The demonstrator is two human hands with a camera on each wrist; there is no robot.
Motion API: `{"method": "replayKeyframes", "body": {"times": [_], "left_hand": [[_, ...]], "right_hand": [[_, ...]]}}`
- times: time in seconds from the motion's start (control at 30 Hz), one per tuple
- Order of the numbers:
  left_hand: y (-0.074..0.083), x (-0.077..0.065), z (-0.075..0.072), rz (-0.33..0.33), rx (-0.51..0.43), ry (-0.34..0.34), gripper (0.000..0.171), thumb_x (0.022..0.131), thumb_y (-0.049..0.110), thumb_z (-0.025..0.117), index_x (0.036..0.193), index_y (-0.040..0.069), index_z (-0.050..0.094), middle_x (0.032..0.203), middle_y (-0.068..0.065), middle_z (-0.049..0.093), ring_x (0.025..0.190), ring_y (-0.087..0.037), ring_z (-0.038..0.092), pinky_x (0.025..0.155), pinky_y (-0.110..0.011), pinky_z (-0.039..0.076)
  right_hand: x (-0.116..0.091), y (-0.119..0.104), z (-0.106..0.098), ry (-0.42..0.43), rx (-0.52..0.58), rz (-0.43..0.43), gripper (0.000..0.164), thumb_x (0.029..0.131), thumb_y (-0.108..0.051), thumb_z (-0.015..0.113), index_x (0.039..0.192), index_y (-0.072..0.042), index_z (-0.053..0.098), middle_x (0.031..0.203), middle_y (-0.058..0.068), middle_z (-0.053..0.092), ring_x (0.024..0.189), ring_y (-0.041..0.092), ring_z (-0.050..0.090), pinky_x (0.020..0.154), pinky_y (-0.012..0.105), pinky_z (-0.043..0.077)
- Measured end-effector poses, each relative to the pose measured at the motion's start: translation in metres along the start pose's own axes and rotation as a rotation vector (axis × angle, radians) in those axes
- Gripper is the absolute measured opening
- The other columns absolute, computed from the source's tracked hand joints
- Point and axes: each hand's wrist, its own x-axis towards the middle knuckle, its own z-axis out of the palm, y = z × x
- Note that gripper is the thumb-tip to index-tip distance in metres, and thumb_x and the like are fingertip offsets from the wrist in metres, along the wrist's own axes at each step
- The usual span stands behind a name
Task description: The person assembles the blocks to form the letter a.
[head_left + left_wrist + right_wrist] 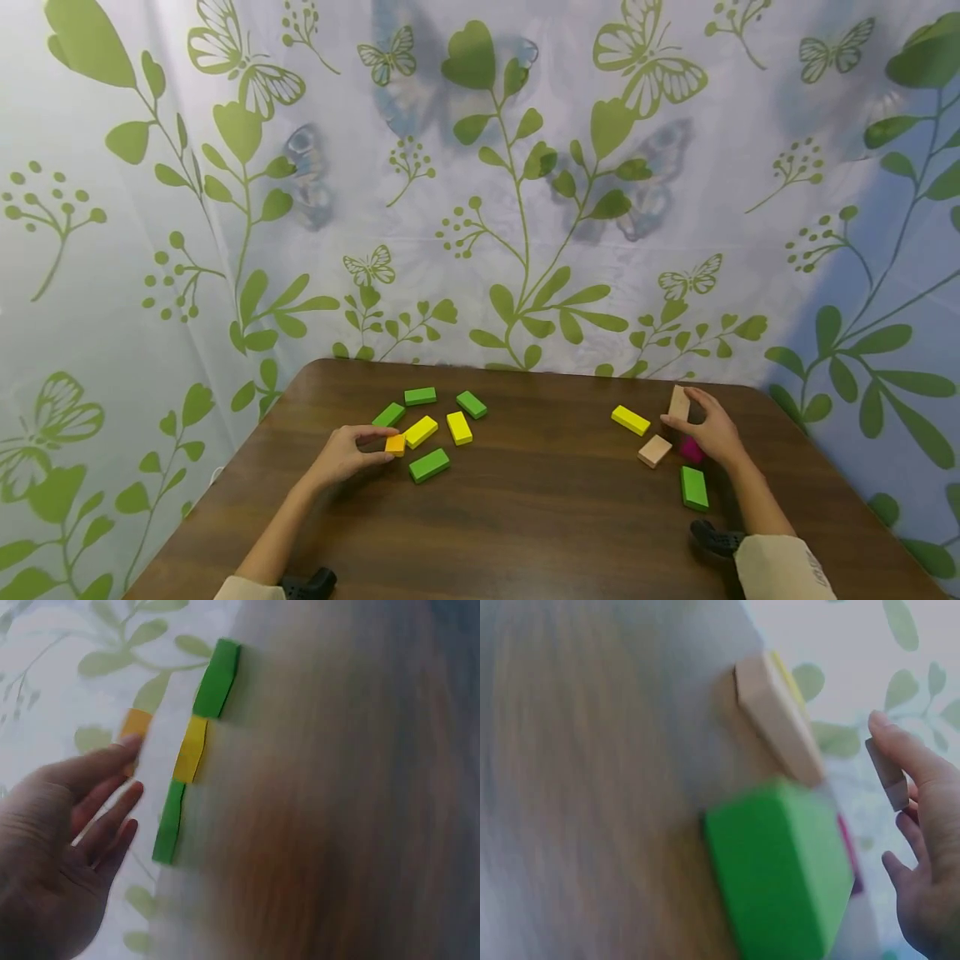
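My left hand (347,455) pinches an orange block (395,445) between thumb and fingers, at the left end of a yellow block (422,431). In the left wrist view the orange block (137,724) shows at the fingertips. On the right, my right hand (712,427) pinches a plain wooden block (678,403), which the right wrist view shows between thumb and fingers. Beneath that hand lies a magenta block (692,451), partly hidden. Another plain wooden block (656,451) lies just left of it, and a green block (694,488) is nearer the wrist.
Around the left hand lie several green blocks, one (430,466) nearest the front, and a second yellow block (460,427). A yellow block (631,420) lies left of the right hand. The brown table (525,500) ends at a leaf-patterned curtain (480,250).
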Motion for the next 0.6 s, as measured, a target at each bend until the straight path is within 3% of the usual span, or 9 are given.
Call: {"method": "replayKeyframes", "body": {"times": [0.17,0.3,0.6], "left_hand": [[0.027,0.019,0.013,0.077,-0.029,-0.008,0.038,0.078,0.025,0.075,0.113,0.011,0.067,0.110,-0.002,0.066,0.106,-0.024,0.059,0.087,-0.045,0.046],[0.050,0.035,0.029,0.113,-0.046,-0.019,0.036,0.079,0.023,0.074,0.113,0.014,0.067,0.111,0.001,0.065,0.109,-0.024,0.057,0.089,-0.047,0.045],[0.078,0.063,0.091,0.210,-0.008,-0.097,0.035,0.079,0.019,0.074,0.112,0.010,0.068,0.107,-0.002,0.066,0.100,-0.023,0.061,0.080,-0.040,0.051]], "right_hand": [[0.008,-0.031,0.008,0.013,0.059,-0.049,0.088,0.081,-0.041,0.069,0.145,-0.001,0.024,0.147,0.027,0.016,0.130,0.051,0.015,0.092,0.070,0.019],[0.011,-0.062,0.026,-0.001,0.106,-0.103,0.086,0.079,-0.041,0.072,0.145,-0.005,0.029,0.148,0.022,0.019,0.131,0.048,0.016,0.093,0.069,0.020],[0.006,-0.124,0.092,-0.018,0.219,-0.305,0.083,0.071,-0.036,0.079,0.138,-0.004,0.042,0.142,0.014,0.034,0.129,0.038,0.030,0.097,0.060,0.027]]}}
